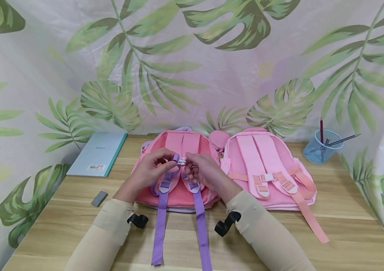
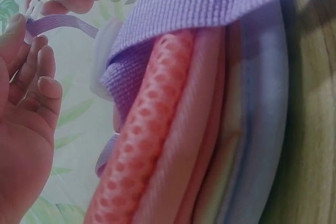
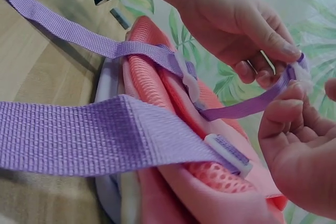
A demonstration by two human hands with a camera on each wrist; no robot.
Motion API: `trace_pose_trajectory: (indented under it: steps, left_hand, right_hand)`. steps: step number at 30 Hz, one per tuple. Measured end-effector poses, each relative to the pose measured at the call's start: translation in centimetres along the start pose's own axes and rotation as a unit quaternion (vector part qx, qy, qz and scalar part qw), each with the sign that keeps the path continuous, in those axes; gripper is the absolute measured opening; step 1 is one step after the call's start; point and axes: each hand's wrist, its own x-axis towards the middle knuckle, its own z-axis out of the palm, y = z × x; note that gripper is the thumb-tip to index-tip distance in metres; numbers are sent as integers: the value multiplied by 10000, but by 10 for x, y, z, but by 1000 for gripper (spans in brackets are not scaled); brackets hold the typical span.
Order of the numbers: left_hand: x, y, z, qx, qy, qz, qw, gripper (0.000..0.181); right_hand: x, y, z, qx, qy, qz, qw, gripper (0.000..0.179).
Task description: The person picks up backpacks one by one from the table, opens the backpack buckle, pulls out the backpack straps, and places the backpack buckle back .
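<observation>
A pink-and-coral backpack (image 1: 202, 143) lies with its shoulder straps facing up. Over its middle, my left hand (image 1: 154, 165) pinches a narrow purple strap (image 3: 247, 107) between thumb and fingers, right by a small white buckle (image 1: 181, 162). From the other side my right hand (image 1: 205, 169) grips that buckle with thumb and fingertips, which partly hide it. The strap runs raised from the backpack to the buckle, as the right wrist view shows. Two wide purple webbing straps (image 1: 159, 233) hang from white adjusters (image 1: 165, 186) toward the table's front.
To the right lies a second pink backpack (image 1: 241, 158), its orange strap (image 1: 308, 218) trailing over the wooden table (image 1: 354, 226). A blue mesh cup (image 1: 322, 150) with pencils stands behind it. At left are a light-blue notebook (image 1: 93, 154) and a grey eraser-like block (image 1: 99, 198).
</observation>
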Motion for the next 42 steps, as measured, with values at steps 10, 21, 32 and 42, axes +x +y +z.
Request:
trace_pose_trajectory:
  steps: [10,21,32,42]
  left_hand:
    - [2,-5,-3,4,-377,-138,9992,28]
    - [5,-20,2,44,-868,-543,9947,11]
    - [7,-21,8,148,-878,-803,9928,11]
    - [7,-27,13,513,-866,-926,9906,14]
  right_hand:
    - [-4,-2,1,-850,99,-468,9952,26]
    - [-6,-5,2,-819,136,-510,9952,25]
    - [-8,-6,1,-732,98,-548,9958,25]
    - [-14,-12,-8,-560,67,-759,9955,22]
